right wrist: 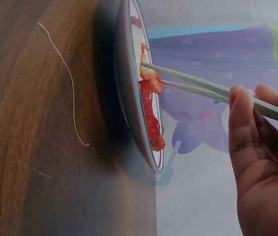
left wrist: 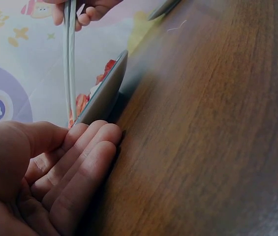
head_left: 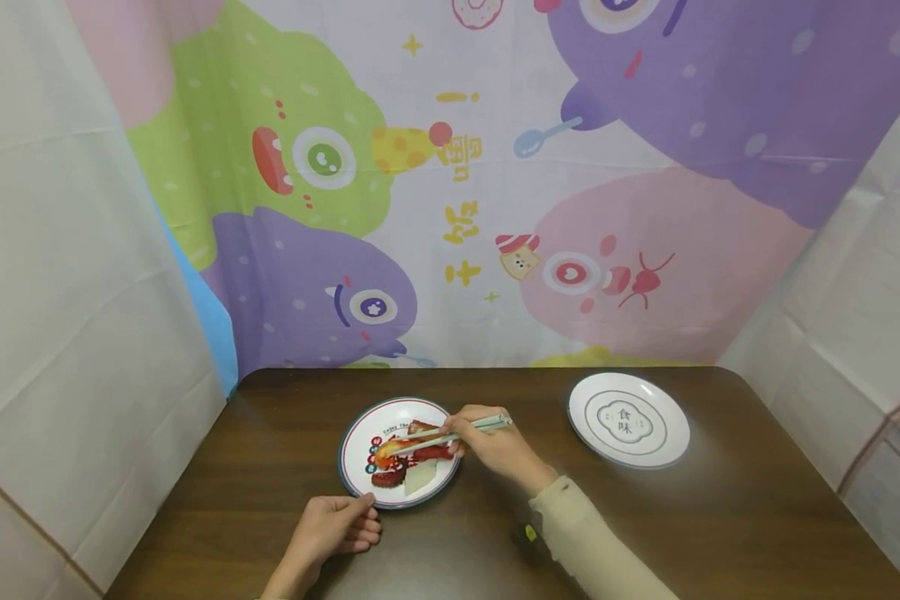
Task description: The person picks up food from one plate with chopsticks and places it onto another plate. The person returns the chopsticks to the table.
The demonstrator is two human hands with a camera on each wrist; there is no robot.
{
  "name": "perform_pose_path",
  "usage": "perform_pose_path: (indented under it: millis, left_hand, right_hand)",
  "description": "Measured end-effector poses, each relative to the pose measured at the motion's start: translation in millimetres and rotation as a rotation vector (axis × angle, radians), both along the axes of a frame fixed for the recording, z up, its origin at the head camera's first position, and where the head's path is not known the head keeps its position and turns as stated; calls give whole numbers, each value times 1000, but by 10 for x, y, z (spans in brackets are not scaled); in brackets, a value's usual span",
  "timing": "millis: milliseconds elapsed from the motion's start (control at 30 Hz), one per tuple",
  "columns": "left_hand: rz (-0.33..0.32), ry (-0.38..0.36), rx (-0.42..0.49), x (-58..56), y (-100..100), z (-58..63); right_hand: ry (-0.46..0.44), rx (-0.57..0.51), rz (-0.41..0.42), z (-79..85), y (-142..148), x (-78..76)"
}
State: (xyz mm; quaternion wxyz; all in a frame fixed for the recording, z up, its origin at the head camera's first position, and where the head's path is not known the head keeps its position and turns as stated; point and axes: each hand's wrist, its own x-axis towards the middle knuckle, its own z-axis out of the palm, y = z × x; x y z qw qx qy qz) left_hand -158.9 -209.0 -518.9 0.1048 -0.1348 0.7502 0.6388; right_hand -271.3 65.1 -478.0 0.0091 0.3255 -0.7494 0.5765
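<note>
My right hand (head_left: 498, 446) holds a pair of pale green chopsticks (head_left: 487, 423) over a white plate (head_left: 354, 442) with a dark rim. Their tips meet an orange-yellow piece of food (head_left: 386, 453); whether they grip it I cannot tell. Around it on the plate lie a dark red piece (head_left: 388, 479), a pale flat piece (head_left: 421, 477) and a long red strip (right wrist: 150, 110). At the plate's near left edge, my left hand (head_left: 335, 527) pinches the rim between thumb and forefinger. In the left wrist view its other fingers lie loosely curled beside the plate's underside (left wrist: 102, 98).
A second white plate (head_left: 600, 446) with a grey printed emblem stands at the back right of the brown wooden table (head_left: 435, 550). A thin white thread (right wrist: 71, 81) lies on the wood. Behind the table hangs a cartoon-printed curtain (head_left: 450, 333).
</note>
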Motion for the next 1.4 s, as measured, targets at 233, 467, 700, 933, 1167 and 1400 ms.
perform_pose_path:
  millis: [233,467,700,933,1167,1400]
  left_hand:
    - [-12,6,9,-2,15,-4]
    - [-10,5,12,-10,23,-4]
    - [-21,8,8,3,16,-14]
    - [-20,6,2,11,17,-26]
    - [-16,9,-2,-16,15,2]
    - [-17,12,9,-7,10,-1]
  right_hand:
    - [14,18,-5,8,52,22]
    - [-7,-10,-18,38,145,69]
    - [17,-8,-30,124,311,174]
    - [21,-5,-49,226,506,280]
    - [174,-37,-85,304,667,374]
    - [181,-45,-52,370,791,462]
